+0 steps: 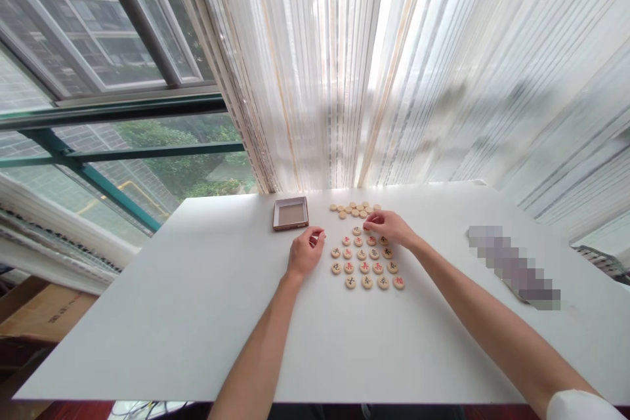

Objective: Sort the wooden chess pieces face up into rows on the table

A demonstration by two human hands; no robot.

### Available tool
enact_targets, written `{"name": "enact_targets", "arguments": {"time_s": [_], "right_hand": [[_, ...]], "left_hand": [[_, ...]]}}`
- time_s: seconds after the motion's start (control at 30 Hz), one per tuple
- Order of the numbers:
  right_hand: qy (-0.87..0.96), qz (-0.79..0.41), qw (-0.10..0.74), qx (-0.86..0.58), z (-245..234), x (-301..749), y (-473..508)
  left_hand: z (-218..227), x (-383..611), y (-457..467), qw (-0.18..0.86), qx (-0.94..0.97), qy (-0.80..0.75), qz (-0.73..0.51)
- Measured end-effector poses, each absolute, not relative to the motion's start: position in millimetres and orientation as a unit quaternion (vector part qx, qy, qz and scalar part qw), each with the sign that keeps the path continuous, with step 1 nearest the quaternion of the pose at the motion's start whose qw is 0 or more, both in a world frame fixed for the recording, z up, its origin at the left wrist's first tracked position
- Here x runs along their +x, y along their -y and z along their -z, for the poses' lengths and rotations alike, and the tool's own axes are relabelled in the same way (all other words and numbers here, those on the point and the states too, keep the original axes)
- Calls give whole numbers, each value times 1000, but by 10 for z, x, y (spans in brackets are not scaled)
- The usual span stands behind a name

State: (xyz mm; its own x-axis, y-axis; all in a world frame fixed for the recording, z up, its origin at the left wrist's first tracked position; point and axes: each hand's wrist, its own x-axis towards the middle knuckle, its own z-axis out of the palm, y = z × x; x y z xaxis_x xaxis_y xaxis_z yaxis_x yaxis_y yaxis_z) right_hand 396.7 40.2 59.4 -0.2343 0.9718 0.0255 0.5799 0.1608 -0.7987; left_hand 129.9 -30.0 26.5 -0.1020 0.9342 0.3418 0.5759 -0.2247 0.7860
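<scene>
Rows of round wooden Chinese chess pieces [364, 268] lie on the white table with red or black characters facing up. My right hand [391, 226] is at the far end of these rows, its fingertips pinched on a red-marked Chinese chess piece [366, 227] that they partly cover. Just left of it lies a black-marked piece [357, 231]. My left hand [306, 251] rests to the left of the rows, fingers curled in, with nothing visible in them. Behind the rows is a loose cluster of pieces [355, 212] showing no characters.
An open shallow box [291, 228] stands at the table's back left, near my left hand. On the right lies a blurred-out long object [514, 269]. Striped curtains [319, 79] hang behind the white table [197, 315]. A cardboard box [49, 308] is beyond its left edge.
</scene>
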Motion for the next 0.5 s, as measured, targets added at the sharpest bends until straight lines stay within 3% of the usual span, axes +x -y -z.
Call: {"name": "enact_targets", "arguments": {"time_s": [0.5], "right_hand": [[735,-303,268,-544,-534,4019,-428]], "left_hand": [[-252,1297,283,199,647,-591,-439]]}}
